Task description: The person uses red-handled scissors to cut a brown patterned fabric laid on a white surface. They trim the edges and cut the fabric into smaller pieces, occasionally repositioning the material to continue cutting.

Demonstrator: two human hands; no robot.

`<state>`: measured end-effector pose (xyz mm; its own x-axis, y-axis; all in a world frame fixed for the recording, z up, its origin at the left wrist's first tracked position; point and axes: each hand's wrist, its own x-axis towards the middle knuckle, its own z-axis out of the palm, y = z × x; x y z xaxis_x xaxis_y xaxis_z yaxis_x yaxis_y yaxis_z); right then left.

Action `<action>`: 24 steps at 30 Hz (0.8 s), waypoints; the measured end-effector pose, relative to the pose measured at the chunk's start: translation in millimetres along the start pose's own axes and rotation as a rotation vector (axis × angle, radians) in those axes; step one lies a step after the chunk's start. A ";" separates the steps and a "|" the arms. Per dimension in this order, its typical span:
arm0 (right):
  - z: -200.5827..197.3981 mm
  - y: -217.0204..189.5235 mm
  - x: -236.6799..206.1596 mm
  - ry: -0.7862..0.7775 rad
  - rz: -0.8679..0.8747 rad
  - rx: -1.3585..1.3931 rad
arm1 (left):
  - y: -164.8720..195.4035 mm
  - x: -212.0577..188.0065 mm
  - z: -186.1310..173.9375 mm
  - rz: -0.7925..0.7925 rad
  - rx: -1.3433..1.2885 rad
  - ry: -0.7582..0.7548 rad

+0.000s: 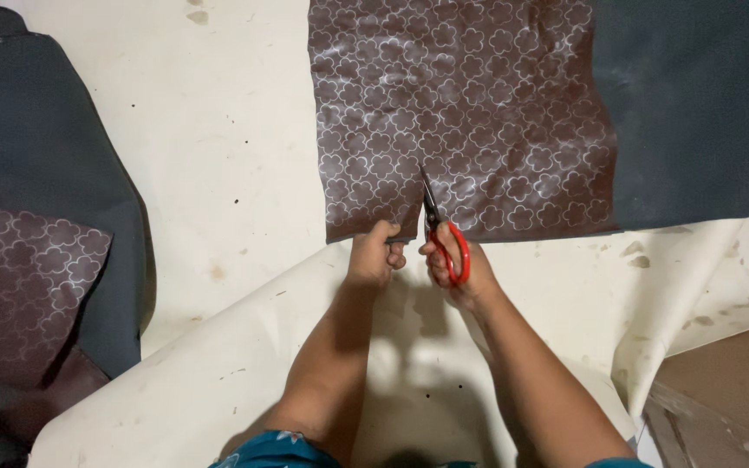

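The right hand (pixel 454 260) grips red-handled scissors (pixel 440 234), blades biting into the near edge of the brown patterned sheet (pixel 461 113) on the cream bench (pixel 218 147). The left hand (pixel 376 253) pinches that edge, apparently taut; keeping it flat should steady the cut.

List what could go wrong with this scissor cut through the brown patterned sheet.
1. The left hand pinches the near edge of the brown sheet with the pale clover pattern right beside the blades of the red-handled scissors, so its fingers could get nicked.
2. The right hand cuts freehand with no visible guide line, so the cut may wander.
3. The cream paper underlay is creased near the hands and might snag.
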<state>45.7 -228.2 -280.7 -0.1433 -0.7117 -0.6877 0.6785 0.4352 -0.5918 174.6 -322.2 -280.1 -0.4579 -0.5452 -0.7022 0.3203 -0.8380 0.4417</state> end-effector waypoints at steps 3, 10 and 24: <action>10.9 1.2 5.8 0.122 0.041 -0.094 | 0.3 0.3 0.2 -0.005 0.012 0.015; 22.0 -7.5 19.5 0.049 0.006 -0.038 | -1.8 2.9 -4.2 -0.042 0.026 0.010; -7.3 8.7 -10.1 0.142 -0.026 -0.062 | 7.4 1.6 4.0 0.729 1.627 0.152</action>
<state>47.8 -213.2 -281.9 -0.2638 -0.6402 -0.7214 0.6283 0.4534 -0.6322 172.9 -329.3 -275.7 -0.5089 -0.8507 -0.1317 -0.6988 0.3188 0.6404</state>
